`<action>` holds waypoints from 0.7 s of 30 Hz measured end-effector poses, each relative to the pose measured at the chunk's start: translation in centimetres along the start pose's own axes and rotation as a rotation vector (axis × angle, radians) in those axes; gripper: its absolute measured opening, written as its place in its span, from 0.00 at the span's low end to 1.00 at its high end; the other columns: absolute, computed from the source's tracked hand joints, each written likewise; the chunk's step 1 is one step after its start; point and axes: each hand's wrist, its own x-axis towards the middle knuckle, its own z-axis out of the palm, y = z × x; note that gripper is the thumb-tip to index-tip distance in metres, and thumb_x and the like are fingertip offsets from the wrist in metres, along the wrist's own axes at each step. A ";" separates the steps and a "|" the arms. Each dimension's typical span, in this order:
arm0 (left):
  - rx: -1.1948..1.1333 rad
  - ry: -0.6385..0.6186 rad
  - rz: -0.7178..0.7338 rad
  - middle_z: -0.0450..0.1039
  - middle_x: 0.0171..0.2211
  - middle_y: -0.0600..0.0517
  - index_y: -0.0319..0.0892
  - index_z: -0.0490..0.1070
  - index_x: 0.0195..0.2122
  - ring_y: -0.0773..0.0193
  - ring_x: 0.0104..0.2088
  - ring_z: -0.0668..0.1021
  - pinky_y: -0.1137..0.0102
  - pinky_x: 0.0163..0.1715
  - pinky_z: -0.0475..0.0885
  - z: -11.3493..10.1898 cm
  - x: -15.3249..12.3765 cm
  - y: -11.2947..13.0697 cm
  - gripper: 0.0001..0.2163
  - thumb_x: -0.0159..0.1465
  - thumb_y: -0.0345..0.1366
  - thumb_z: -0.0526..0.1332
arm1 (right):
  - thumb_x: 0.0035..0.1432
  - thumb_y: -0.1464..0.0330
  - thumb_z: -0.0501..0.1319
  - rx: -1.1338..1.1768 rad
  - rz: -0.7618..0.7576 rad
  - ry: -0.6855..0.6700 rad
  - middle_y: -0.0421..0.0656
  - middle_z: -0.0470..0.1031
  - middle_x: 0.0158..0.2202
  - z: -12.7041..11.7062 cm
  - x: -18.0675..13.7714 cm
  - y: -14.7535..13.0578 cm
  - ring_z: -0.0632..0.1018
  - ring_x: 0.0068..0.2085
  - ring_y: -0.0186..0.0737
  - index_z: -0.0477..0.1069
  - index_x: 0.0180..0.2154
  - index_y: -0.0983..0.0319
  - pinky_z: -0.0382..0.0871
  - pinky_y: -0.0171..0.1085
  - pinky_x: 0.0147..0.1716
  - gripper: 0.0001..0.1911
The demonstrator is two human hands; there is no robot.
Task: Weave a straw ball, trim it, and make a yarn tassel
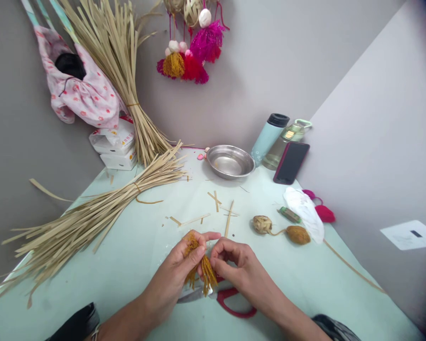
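My left hand [183,261] pinches a mustard-yellow yarn tassel [208,273], whose loose strands hang down between my two hands. Just to the right, my right hand [237,261] has thumb and forefinger pressed together beside the strands; what lies between those fingertips is too small to make out. Under both hands is a pair of scissors [234,305] with red handles, its blades partly covered by the tassel and my left hand. Off to the right sit a woven ball [262,224] and a mustard yarn ball [298,234], joined by a strand.
Bundles of dry straw strips [102,208] lie and lean at the left. A metal bowl [230,162], a blue tumbler [270,137] and a phone [291,164] stand at the back. Strip scraps [229,219] are scattered mid-table. Colourful tassels [195,57] hang on the wall.
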 end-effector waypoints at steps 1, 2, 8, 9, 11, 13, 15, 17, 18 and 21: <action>0.018 0.011 0.008 0.68 0.44 0.53 0.44 0.66 0.32 0.68 0.34 0.69 0.72 0.40 0.66 0.0 0.0 0.0 0.08 0.66 0.41 0.58 | 0.56 0.62 0.63 0.011 -0.005 0.004 0.37 0.67 0.22 0.0 0.0 0.0 0.69 0.26 0.34 0.68 0.26 0.62 0.65 0.33 0.27 0.13; 0.041 0.022 0.015 0.68 0.42 0.53 0.44 0.65 0.32 0.68 0.34 0.69 0.72 0.40 0.66 -0.1 0.0 -0.1 0.08 0.66 0.41 0.58 | 0.56 0.60 0.63 0.029 -0.005 0.012 0.37 0.67 0.21 0.0 0.0 0.0 0.69 0.26 0.35 0.68 0.26 0.62 0.65 0.33 0.27 0.13; 0.121 0.004 -0.023 0.64 0.27 0.58 0.44 0.66 0.37 0.70 0.27 0.68 0.74 0.31 0.67 -0.4 0.5 -0.9 0.09 0.64 0.43 0.60 | 0.55 0.56 0.64 0.126 -0.002 0.055 0.36 0.66 0.19 -0.2 0.1 0.2 0.68 0.23 0.34 0.69 0.28 0.62 0.66 0.34 0.26 0.16; 0.131 -0.014 -0.027 0.65 0.28 0.57 0.44 0.66 0.37 0.70 0.27 0.69 0.73 0.31 0.67 -0.5 0.5 -1.0 0.09 0.62 0.42 0.62 | 0.55 0.55 0.64 0.133 0.003 0.049 0.36 0.66 0.19 -0.2 0.1 0.2 0.68 0.22 0.33 0.69 0.28 0.62 0.66 0.34 0.25 0.16; 0.155 -0.052 -0.037 0.67 0.29 0.56 0.43 0.67 0.38 0.70 0.27 0.70 0.73 0.31 0.67 -0.5 0.5 -1.1 0.10 0.60 0.40 0.65 | 0.57 0.55 0.62 0.152 0.006 0.032 0.36 0.66 0.19 -0.3 0.1 0.1 0.68 0.22 0.33 0.69 0.28 0.62 0.65 0.33 0.25 0.17; 0.160 -0.064 -0.059 0.68 0.29 0.56 0.42 0.68 0.37 0.70 0.26 0.70 0.73 0.31 0.68 -0.4 0.5 -1.0 0.08 0.61 0.39 0.64 | 0.59 0.55 0.60 0.135 -0.019 0.041 0.36 0.66 0.21 -0.4 0.0 -0.1 0.67 0.23 0.32 0.69 0.29 0.63 0.63 0.32 0.24 0.17; 0.130 -0.047 -0.080 0.67 0.28 0.56 0.42 0.68 0.36 0.70 0.25 0.70 0.73 0.30 0.68 -0.3 0.5 -0.8 0.07 0.62 0.39 0.62 | 0.61 0.56 0.59 0.094 -0.048 0.069 0.37 0.67 0.23 -0.6 0.0 -0.2 0.67 0.24 0.32 0.70 0.30 0.63 0.62 0.31 0.25 0.17; 0.074 -0.020 -0.081 0.67 0.28 0.56 0.42 0.68 0.35 0.70 0.26 0.69 0.73 0.31 0.68 -0.1 0.4 -0.5 0.07 0.62 0.39 0.61 | 0.61 0.56 0.59 0.060 -0.056 0.078 0.38 0.69 0.25 -0.8 -0.1 -0.2 0.69 0.26 0.33 0.71 0.32 0.63 0.64 0.32 0.27 0.16; 0.047 -0.005 -0.075 0.66 0.28 0.56 0.42 0.68 0.35 0.70 0.26 0.69 0.73 0.30 0.68 -0.1 0.4 -0.4 0.07 0.62 0.40 0.61 | 0.61 0.56 0.59 0.047 -0.054 0.070 0.39 0.70 0.26 -0.8 -0.1 -0.2 0.70 0.27 0.34 0.71 0.32 0.62 0.65 0.32 0.28 0.16; 0.004 0.032 -0.047 0.65 0.29 0.56 0.42 0.69 0.35 0.70 0.27 0.67 0.75 0.29 0.67 0.1 0.4 0.0 0.07 0.62 0.40 0.62 | 0.60 0.57 0.60 -0.029 -0.044 0.043 0.40 0.71 0.27 -0.7 -0.1 0.0 0.72 0.29 0.36 0.72 0.33 0.62 0.66 0.34 0.29 0.14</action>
